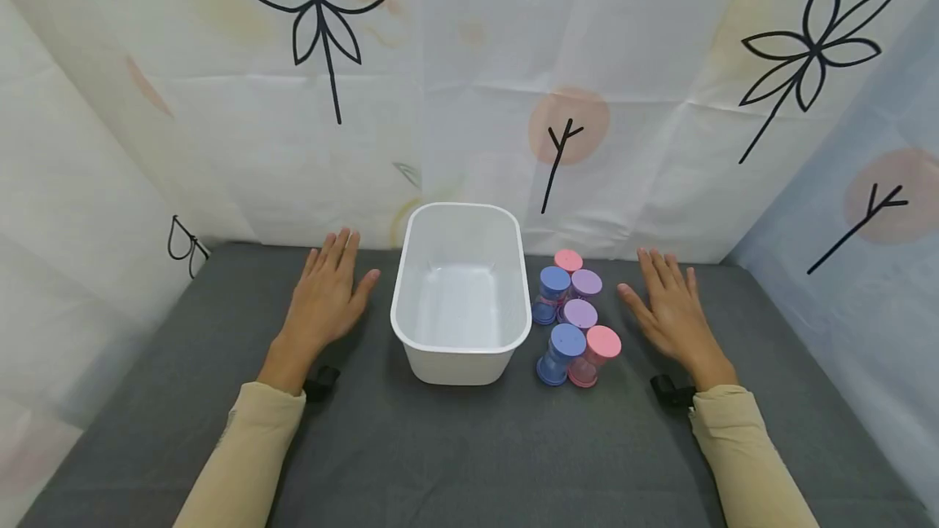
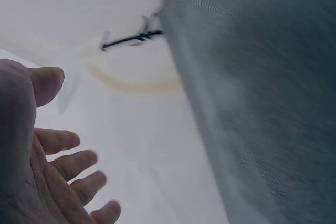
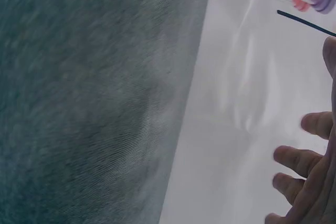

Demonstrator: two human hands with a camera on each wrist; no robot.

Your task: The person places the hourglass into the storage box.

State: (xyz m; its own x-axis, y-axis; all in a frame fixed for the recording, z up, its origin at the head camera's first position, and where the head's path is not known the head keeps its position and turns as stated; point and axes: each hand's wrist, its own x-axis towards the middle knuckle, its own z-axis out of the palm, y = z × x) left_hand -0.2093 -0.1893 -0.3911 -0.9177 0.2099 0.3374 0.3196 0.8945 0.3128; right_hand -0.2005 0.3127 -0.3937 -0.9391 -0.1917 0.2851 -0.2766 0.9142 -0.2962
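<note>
A white rectangular tub (image 1: pixel 460 361) stands on the table between the two hands, its inside bare. Right of it is a cluster of several small hourglass-shaped sand timers with blue, pink and purple caps, among them a blue timer (image 1: pixel 563 353), a pink timer (image 1: pixel 597 353) and a purple timer (image 1: pixel 579 314). My left hand (image 1: pixel 326 300) lies left of the tub with straight fingers, holding nothing. To the right of the timers, my right hand (image 1: pixel 673 312) is likewise flat and holds nothing. Both wrist views show relaxed fingers and no object in the palm.
A dark grey cloth covers the table (image 1: pixel 469 463). White fabric with printed flowers forms a back wall (image 1: pixel 469 145) right behind the tub, and similar panels rise at the left and right. A dark strap (image 1: pixel 321 384) sits at the left wrist.
</note>
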